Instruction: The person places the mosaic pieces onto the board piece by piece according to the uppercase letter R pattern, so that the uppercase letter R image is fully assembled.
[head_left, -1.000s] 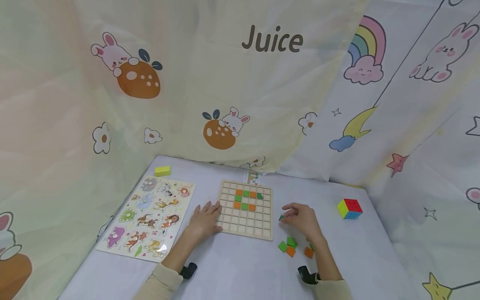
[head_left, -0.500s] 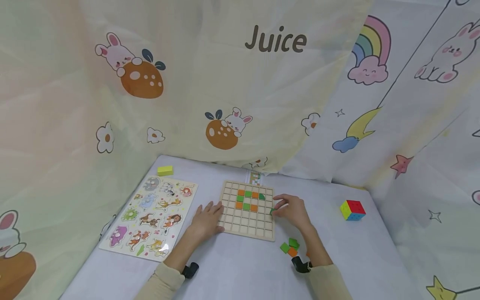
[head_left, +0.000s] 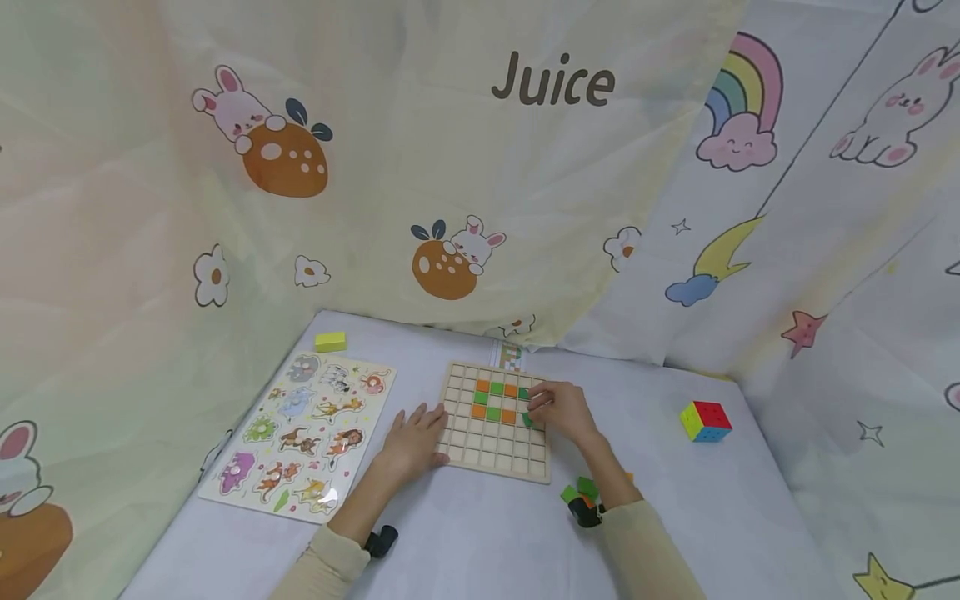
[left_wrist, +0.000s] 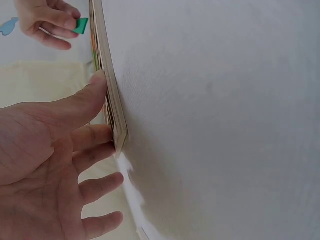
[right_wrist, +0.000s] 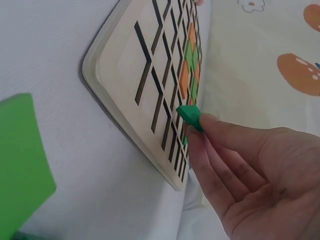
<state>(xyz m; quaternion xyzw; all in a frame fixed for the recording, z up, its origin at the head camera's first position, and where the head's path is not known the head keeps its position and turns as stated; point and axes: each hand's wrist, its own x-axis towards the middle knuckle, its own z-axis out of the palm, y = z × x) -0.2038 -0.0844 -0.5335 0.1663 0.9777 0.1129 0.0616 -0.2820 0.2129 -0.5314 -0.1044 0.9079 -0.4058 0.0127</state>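
Pinching green tile (right_wrist: pixel 190 116) over wooden grid (head_left: pixel 491 443)

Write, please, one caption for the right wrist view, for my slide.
The right hand pinches a green piece over a wooden grid board set with orange and green tiles.

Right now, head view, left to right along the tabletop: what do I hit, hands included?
Animal puzzle board → left hand → wooden grid board → right hand → multicolored puzzle cube.
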